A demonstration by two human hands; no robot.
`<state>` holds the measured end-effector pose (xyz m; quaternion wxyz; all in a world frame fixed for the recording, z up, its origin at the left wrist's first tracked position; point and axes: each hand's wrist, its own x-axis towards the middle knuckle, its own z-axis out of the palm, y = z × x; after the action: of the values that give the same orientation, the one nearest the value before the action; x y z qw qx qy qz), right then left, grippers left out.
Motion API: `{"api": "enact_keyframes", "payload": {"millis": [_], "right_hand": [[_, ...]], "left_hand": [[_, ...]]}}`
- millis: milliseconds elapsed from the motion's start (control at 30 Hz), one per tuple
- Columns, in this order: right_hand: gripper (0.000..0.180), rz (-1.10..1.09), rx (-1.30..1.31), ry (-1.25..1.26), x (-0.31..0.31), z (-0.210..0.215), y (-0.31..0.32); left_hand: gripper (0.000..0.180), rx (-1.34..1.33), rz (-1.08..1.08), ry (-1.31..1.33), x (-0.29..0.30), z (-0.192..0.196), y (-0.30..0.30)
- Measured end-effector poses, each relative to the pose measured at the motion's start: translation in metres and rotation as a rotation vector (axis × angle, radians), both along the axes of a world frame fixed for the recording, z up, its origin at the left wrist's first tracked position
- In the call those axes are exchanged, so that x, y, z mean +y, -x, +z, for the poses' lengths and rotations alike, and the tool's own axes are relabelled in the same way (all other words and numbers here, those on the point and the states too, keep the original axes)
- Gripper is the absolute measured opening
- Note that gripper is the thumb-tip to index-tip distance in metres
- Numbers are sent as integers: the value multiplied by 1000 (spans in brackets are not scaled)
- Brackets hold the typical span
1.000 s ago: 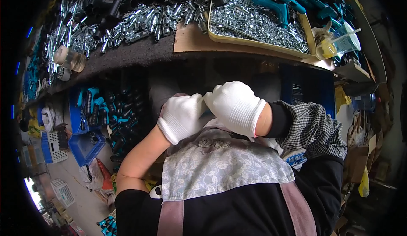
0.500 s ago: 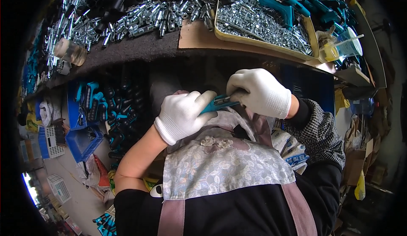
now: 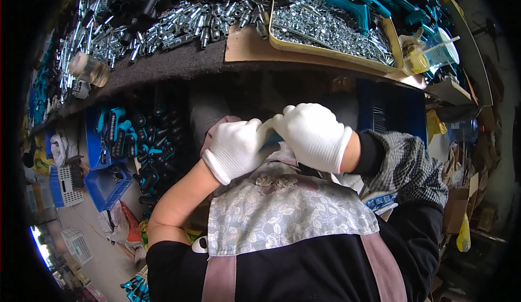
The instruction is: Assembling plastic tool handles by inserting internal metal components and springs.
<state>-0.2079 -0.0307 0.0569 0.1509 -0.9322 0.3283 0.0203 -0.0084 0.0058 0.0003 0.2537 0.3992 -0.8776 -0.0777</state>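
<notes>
White cotton gloves are worn on both hands, which are pressed together at frame centre, just below the bench edge. The left hand is curled, fingers folded toward the right hand, which is closed over a small teal piece; only a sliver of it is seen between the gloves, so its shape cannot be told. Little free room is left around the hands: the dark felt-covered bench edge runs close above, and the leaf-patterned apron bib lies right beneath.

The fingertips are hidden behind the knuckles. The space under the bench is in deep shadow and hard to read.

Heaps of bright metal fittings are spread across the bench top at upper left. A tan tray filled with small silvery parts, teal handles laid on top, is seen at upper right. Blue bins holding black and teal grips are stacked at middle left, below bench level. Cardboard boxes are crowded along the right rim.
</notes>
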Motion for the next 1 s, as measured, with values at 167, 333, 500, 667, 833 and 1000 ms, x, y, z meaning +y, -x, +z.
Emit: {"api": "enact_keyframes", "payload": {"millis": [167, 333, 500, 667, 833, 1000], "right_hand": [[14, 19, 13, -244, -21, 5, 1], [9, -23, -163, -374, -32, -1, 8], [13, -47, -254, -466, -38, 8, 15], [15, -284, -461, -519, -35, 17, 35], [30, -79, -429, 2, -16, -3, 46], [38, -103, -397, 112, -10, 2, 46]], "left_hand": [[34, 7, -32, -8, 4, 0, 3], [38, 30, -14, -14, 5, 4, 0], [41, 54, 4, 6, 6, 6, -3], [49, 58, 54, -24, 4, 18, -13], [50, 52, 58, -52, 4, 18, -13], [48, 62, 79, -74, 4, 20, -13]]}}
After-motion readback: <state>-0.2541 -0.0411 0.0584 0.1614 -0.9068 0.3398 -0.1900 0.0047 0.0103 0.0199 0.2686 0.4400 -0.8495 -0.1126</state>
